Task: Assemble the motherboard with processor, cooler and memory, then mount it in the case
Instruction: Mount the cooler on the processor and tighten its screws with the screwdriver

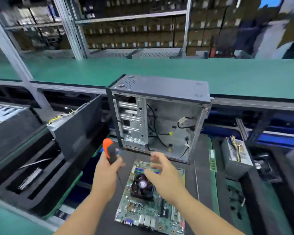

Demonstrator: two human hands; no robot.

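While left hand grips one screwdriver — one motherboard, one case

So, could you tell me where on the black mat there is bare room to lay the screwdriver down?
Bare strips of the black mat lie between the motherboard and the open case, and along the board's right edge up to the memory stick. Left of the board, the left hand holding the screwdriver covers the mat. The foam trays are crowded.

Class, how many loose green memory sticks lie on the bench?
1: a green memory stick lies on the black mat right of the open grey computer case. Others may be hidden.
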